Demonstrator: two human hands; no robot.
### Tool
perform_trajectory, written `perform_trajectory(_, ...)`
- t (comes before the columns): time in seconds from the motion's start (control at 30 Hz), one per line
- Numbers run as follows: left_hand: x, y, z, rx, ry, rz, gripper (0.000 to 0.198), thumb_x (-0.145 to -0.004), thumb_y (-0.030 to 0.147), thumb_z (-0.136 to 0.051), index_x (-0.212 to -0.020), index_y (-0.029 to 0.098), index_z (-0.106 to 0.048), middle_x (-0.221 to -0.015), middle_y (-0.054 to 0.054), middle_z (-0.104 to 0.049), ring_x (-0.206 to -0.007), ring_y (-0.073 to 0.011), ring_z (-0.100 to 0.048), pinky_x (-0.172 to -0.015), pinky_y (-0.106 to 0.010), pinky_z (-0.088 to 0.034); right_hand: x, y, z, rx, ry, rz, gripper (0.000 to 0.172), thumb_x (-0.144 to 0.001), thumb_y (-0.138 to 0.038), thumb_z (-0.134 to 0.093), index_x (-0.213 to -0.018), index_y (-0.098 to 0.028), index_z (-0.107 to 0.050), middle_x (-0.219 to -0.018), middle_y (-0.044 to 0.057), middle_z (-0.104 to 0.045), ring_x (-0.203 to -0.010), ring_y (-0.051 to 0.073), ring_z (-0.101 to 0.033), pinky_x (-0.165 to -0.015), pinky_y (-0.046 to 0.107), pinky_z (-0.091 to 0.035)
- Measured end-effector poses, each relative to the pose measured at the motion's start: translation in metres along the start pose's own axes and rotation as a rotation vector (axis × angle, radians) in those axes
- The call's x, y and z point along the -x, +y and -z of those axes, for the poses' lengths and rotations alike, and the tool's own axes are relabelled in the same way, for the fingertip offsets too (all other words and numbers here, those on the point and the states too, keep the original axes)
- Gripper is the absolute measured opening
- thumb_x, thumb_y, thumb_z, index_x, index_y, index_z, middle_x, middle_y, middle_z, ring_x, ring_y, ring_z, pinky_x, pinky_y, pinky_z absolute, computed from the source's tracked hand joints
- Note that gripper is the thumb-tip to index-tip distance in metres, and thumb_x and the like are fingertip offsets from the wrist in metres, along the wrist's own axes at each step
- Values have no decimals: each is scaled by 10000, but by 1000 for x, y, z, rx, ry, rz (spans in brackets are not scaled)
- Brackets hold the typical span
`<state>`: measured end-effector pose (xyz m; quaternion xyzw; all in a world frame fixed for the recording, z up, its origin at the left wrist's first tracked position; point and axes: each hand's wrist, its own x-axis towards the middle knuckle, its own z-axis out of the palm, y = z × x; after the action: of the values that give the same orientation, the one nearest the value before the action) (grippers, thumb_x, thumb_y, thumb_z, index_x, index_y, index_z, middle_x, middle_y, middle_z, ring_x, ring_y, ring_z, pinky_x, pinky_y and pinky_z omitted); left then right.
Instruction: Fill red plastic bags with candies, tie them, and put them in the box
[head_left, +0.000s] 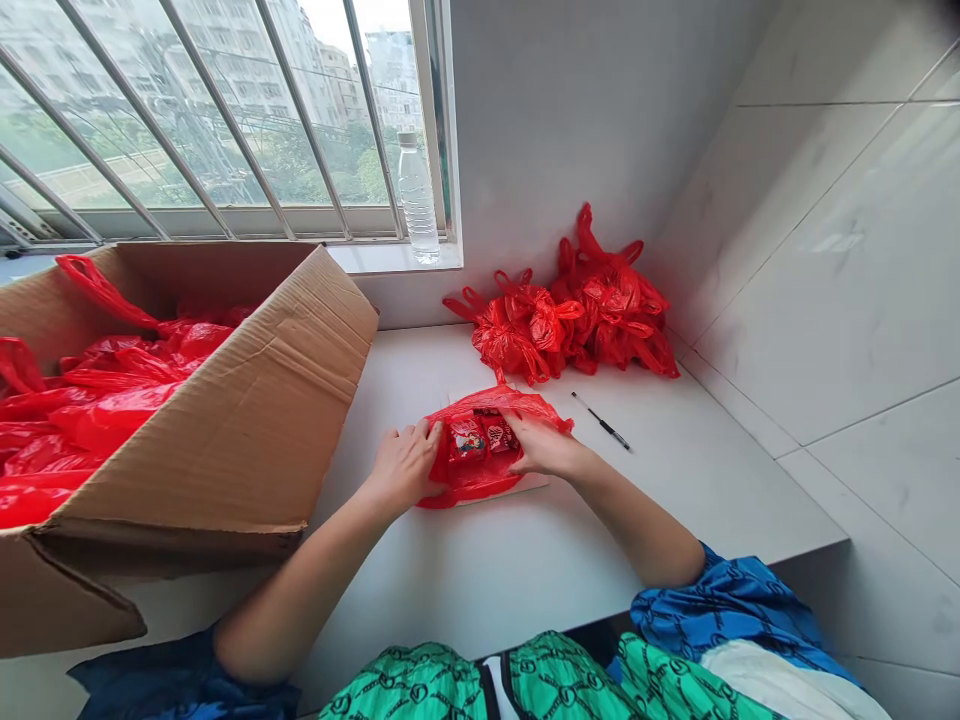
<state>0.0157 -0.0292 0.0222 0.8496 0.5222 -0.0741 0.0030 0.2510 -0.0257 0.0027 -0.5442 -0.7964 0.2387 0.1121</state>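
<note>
Carton (247, 425) blocking left, bundles (574, 320) beyond hands (403, 462) (544, 445), near counter (472, 580) free

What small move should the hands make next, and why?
Probably ease the right hand out of the thin red plastic bag while the left hand steadies its side: the small, shiny red packets lie inside, and the bag's mouth gapes open between the hands.

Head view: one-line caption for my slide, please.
Left hand and right hand at an open red bag holding small packets, cardboard box to the left.
</note>
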Motion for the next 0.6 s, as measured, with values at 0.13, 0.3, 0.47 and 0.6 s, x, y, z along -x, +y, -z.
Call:
perform_trajectory(0.13, -1, -9, -5, 39, -44, 4, 894, -661, 494, -807, -1403, 169, -428, -1206, -188, -587, -989, -334, -628, -791, -384, -418, 1, 16, 10, -197, -143, 17, 1064, -601, -197, -850, -1519, -214, -312, -1264, 125, -637, -1107, 306, -624, -899, 407, -511)
perform_trajectory(0.3, 1, 1, 9, 104, 228, -46, 499, -922, 502, -550, -1330, 215, -544, -1053, -121, -669, -920, -280, -644, -788, -377, -402, -1, 16, 24, -263, 36, 175, 612, -799, -248, -723, -1381, -231, -537, -1373, 101, -601, -1272, 275, -552, -1053, 426, -449)
perform_trajectory(0.47, -16, 10, 6, 195, 268, -214, 288, -993, 369, -446, -1149, 247, -655, -1088, -79, -666, -1013, -241, -602, -747, -322, -451, -11, 19, 13, -209, 210, 105, 386, -882, -121, -558, -1259, -184, -615, -1247, 101, -676, -1188, 243, -617, -1043, 424, -464)
perform_trajectory(0.6, -30, 0, -11, 168, 115, -127, 486, -867, 473, -652, -1282, 232, -576, -1208, -128, -618, -1117, -308, -536, -719, -334, -485, -11, 34, 0, -306, 79, 131, 666, -832, -163, -640, -1459, -229, -423, -1446, 98, -533, -1370, 250, -466, -1148, 442, -375)
